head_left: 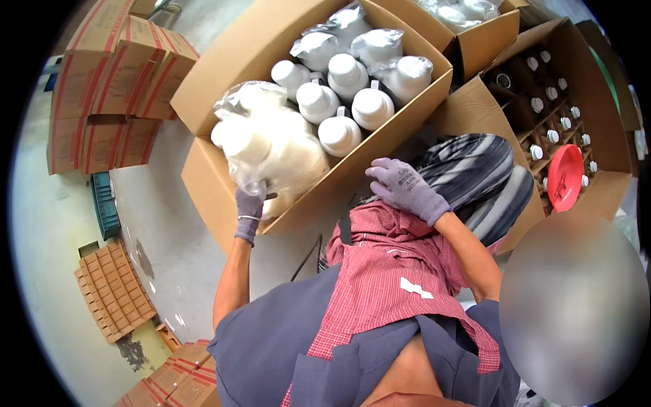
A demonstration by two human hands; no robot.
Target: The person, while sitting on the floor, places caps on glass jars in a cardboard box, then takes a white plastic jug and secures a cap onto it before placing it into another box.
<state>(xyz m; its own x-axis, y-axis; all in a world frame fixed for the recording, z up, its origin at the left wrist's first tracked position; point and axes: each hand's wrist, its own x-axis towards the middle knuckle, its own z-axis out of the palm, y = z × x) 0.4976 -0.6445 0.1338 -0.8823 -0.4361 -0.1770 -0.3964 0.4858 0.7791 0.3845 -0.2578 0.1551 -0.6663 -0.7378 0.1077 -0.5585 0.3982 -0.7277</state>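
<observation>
while left hand [249,211] touches bag [281,146], carton wall [407,110] hems white bottles [317,102]

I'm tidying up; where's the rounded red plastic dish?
The red dish is at the head view's right, beside white-capped bottles in an open brown cardboard box.

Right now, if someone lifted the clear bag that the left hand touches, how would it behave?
The bag would probably flop, since its thin film wrinkles near the left hand. It could feel slippery, given the shine. The rounded pale shapes inside might swing or shift.
</observation>
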